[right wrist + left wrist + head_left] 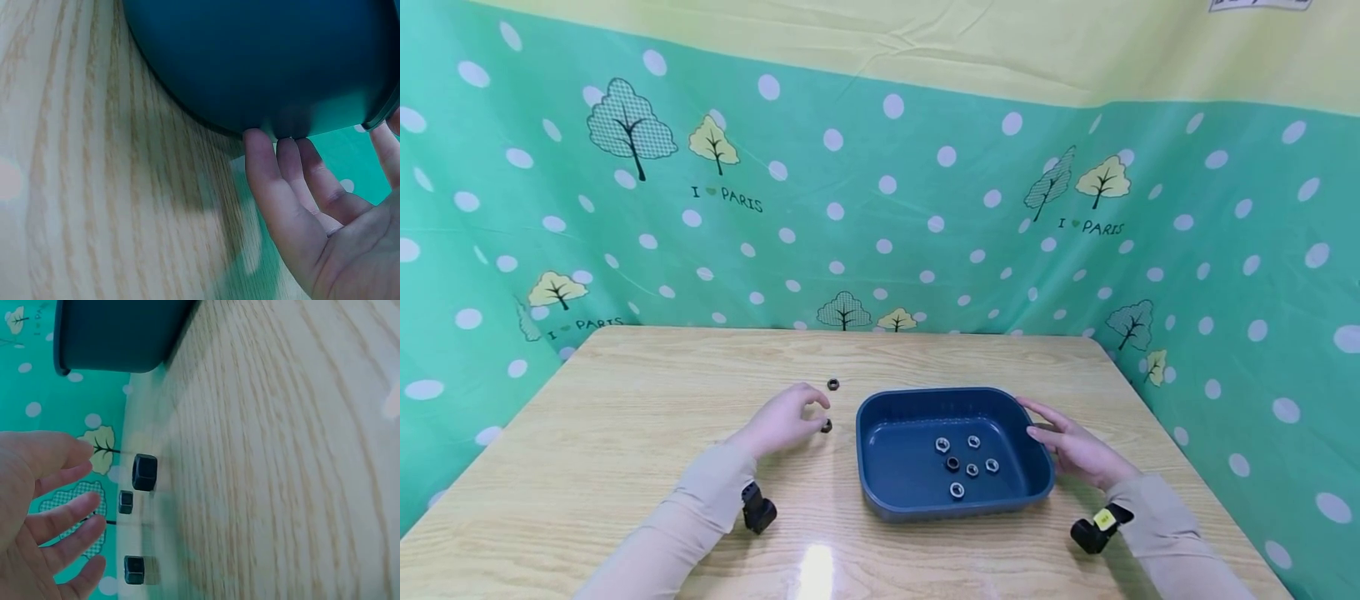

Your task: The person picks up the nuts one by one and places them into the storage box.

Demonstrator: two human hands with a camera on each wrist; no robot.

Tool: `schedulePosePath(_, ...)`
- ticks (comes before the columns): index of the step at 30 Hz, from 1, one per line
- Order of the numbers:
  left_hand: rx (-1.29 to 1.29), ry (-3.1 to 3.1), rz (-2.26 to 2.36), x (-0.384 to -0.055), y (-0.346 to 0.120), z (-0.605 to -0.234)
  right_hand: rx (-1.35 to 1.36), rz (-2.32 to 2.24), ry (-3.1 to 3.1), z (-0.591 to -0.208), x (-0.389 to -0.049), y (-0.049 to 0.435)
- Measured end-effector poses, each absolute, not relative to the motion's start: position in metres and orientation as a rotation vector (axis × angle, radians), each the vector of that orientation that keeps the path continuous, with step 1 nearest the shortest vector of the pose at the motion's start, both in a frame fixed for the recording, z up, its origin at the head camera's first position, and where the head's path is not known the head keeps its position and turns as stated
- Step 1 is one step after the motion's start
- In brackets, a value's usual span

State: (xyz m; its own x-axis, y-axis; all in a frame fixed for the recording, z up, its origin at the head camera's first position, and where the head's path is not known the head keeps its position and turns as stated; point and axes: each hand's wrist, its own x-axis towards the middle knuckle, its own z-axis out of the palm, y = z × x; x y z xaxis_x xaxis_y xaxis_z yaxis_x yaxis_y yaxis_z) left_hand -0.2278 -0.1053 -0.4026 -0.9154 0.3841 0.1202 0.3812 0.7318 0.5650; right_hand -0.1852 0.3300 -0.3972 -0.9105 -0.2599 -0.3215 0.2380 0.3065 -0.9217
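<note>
My left hand [784, 419] hovers beside a dark hex nut [826, 426], fingers spread and slightly bent, nothing between them. Farther back lies another dark nut [832, 384]. In the left wrist view three dark nuts stand near the hand [47, 506]: a closer nut [145, 472], a small-looking nut [125, 502] and a lower nut [134, 570]. My right hand [1078, 450] holds the right side of a dark blue tray [872, 505], thumb over the rim, fingers against the outer wall. Inside lie several silver nuts [942, 445] and one black nut [952, 463].
Everything stands on a wood-grain table [647, 400]. A green dotted curtain [820, 175] hangs behind it and along the sides. Each wrist carries a small black camera, the left camera [758, 509] and the right camera [1097, 532], close above the tabletop.
</note>
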Motion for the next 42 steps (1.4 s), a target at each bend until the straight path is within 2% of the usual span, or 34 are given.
schedulePosePath(31, 0.773, 3.003, 0.590, -0.2375, -0.1017, -0.4070, -0.011, -1.626, 2.176, -0.3961, -0.1863, 0.3305)
schedulePosePath(42, 0.724, 2.969, 0.577, -0.2367, -0.1014, -0.4070, -0.037, -1.641, 2.153, -0.3971, -0.1870, 0.3318)
